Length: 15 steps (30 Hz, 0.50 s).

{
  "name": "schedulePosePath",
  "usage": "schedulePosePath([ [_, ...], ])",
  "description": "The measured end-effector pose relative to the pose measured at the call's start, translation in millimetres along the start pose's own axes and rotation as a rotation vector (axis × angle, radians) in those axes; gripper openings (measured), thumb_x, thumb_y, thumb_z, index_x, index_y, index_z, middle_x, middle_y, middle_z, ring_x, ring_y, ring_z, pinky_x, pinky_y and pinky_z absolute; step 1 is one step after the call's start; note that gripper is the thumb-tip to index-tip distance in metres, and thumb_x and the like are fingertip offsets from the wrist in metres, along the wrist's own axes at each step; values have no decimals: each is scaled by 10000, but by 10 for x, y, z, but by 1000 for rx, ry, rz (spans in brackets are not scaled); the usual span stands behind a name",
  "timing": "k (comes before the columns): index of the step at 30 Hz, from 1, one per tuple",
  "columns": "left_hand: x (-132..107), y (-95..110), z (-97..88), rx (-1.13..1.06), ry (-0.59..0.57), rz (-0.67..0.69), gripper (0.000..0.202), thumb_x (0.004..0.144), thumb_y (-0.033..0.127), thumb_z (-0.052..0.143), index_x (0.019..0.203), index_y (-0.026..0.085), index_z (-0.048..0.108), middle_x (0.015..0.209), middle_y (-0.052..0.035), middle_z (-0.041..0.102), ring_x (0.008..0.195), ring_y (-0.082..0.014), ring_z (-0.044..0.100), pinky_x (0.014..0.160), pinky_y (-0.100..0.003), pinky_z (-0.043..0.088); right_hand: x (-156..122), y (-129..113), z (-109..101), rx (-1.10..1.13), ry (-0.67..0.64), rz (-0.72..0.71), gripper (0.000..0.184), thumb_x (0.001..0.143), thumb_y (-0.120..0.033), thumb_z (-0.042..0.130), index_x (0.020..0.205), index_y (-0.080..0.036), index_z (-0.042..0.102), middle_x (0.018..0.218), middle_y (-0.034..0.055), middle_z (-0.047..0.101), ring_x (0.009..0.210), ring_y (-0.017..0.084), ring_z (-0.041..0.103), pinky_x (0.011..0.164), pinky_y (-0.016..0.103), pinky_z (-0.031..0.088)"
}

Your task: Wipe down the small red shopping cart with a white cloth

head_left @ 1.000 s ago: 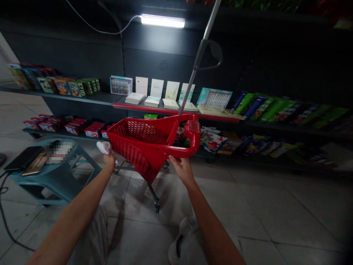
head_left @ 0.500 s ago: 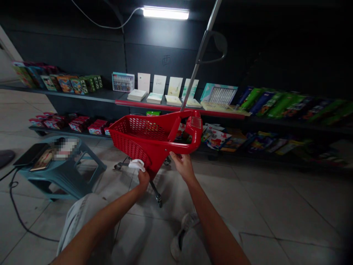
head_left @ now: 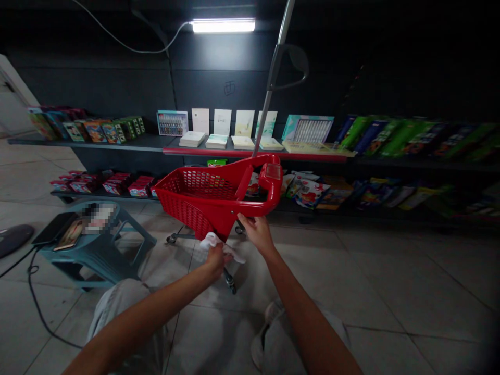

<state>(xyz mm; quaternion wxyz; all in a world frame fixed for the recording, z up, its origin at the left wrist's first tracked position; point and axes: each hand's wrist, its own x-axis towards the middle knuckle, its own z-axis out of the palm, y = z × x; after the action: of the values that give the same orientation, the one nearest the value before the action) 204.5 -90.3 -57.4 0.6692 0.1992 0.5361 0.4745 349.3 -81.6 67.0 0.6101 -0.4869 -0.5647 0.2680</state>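
Observation:
A small red plastic shopping cart (head_left: 195, 208) with a perforated basket stands upright on castor wheels in front of me, its handle end to the right. My left hand (head_left: 216, 256) is closed around a white cloth (head_left: 211, 240), low at the cart's near side. Part of the cloth hangs out to the right of the fingers. Just under the handle end, my right hand (head_left: 258, 233) grips the cart's lower edge, thumb uppermost; some of its fingers are hidden. A grey metal pole (head_left: 265, 112) with a dark loop rises behind the cart's handle.
Behind the cart, a dark shelf (head_left: 136, 143) carries books (head_left: 242, 142), boxed sets and snack bags (head_left: 390, 138). More packets (head_left: 310, 192) lie on the lower shelf. At left stands a blue-grey stool (head_left: 105, 250) with a black device and booklet on it; a cable (head_left: 35, 307) trails across the floor.
My left hand has moved right and slightly down along the cart's side with the cloth, which now trails out to the right. My right hand keeps its place on the cart. The view has shifted slightly.

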Motion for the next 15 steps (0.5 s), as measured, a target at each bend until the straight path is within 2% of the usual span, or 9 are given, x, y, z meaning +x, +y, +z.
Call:
schedulePosePath([
  [5,-205,585,174,-218,-94,-141,137,871,56,516,916,185,536,794,-44,672,717,-161,718,769,-362,669,5,27,9,-20,-11,19,417,848,-598,731,967,-201,775,1006,122,821,904,283,792,879,420,646],
  [8,-438,871,268,-302,-171,-134,226,875,-19,416,919,158,549,799,-49,679,731,-155,721,775,-343,670,21,63,19,-17,2,27,461,831,-629,738,986,-197,773,1030,130,819,929,297,792,900,446,639],
  [11,-696,1147,337,-320,-222,-142,221,950,25,387,960,142,574,850,-68,700,751,-157,723,755,-327,670,35,68,34,-16,2,13,458,839,-624,735,1008,-201,778,1033,126,820,929,290,791,904,441,636],
  [15,-973,1485,382,-314,-203,-92,194,976,57,401,982,131,581,836,-75,704,756,-165,724,775,-344,673,50,19,63,-103,26,-37,411,863,-590,720,974,-202,795,997,123,824,903,286,783,909,438,625],
])
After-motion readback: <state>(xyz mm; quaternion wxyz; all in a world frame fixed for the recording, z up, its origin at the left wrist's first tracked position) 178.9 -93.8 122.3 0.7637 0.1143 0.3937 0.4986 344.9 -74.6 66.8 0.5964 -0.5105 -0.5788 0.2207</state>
